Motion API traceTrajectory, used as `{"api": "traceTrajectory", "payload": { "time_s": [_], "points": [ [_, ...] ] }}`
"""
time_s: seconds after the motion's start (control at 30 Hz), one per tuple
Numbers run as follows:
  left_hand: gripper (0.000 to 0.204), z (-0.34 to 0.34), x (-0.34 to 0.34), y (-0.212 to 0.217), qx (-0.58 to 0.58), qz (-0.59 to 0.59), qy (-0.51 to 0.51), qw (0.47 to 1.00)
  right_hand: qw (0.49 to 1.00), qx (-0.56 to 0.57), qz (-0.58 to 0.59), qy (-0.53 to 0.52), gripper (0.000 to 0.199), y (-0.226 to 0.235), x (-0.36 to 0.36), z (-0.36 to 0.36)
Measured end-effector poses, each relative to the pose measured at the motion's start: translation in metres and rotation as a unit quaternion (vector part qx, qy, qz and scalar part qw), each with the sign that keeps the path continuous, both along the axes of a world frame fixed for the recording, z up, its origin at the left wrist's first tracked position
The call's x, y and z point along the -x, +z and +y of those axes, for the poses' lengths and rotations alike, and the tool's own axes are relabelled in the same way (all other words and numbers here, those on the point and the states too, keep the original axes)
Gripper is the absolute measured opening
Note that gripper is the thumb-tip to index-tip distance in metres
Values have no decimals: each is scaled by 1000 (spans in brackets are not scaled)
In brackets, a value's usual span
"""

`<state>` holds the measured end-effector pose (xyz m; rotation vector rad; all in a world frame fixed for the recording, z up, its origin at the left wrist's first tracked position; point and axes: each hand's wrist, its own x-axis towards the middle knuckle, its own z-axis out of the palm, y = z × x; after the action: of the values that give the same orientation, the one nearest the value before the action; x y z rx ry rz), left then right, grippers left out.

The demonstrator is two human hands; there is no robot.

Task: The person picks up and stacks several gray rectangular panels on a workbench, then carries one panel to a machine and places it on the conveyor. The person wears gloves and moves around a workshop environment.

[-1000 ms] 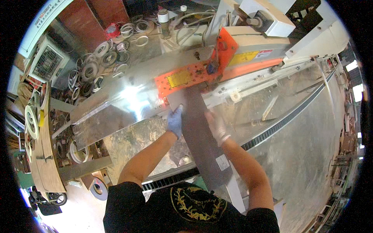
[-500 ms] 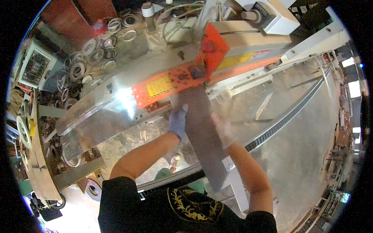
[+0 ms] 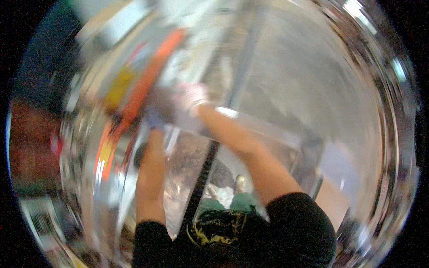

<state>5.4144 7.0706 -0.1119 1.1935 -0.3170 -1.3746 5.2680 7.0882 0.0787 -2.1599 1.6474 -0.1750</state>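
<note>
The view is smeared by motion. A long flat board [image 3: 161,102], dark brown at its far left end, lies slanted in front of me and runs off to the right as a blurred grey strip. My left hand [image 3: 154,118], in a blue glove, is closed on its near edge by the dark end. My right hand [image 3: 193,97], in a pale pinkish glove, grips the board a little farther right; its separate fingers are blurred. Close to the left of both hands runs the orange guard [image 3: 149,76] of a machine, with a yellow label [image 3: 119,89] beside it.
A black ribbed strip [image 3: 203,174] runs from near my body away between my arms. My shoes [image 3: 240,182] show below. At the right are a pale bluish panel [image 3: 337,169] and a tan panel [image 3: 333,198]. Blurred clutter lines the left and right rims.
My view has swung to the right, so the machine now stands at the left. The board has turned from lengthwise to crosswise, both hands staying at it.
</note>
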Motion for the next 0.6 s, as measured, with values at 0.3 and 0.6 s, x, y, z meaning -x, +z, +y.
{"api": "traceTrajectory", "payload": {
  "time_s": [0.3,0.6],
  "points": [
    [48,182,120,54,168,-302,-83,935,895,346,-95,-265,36,-79,331,312],
    [59,340,477,-71,211,-287,-561,747,585,53,-53,-808,38,-251,610,617]
  ]
}}
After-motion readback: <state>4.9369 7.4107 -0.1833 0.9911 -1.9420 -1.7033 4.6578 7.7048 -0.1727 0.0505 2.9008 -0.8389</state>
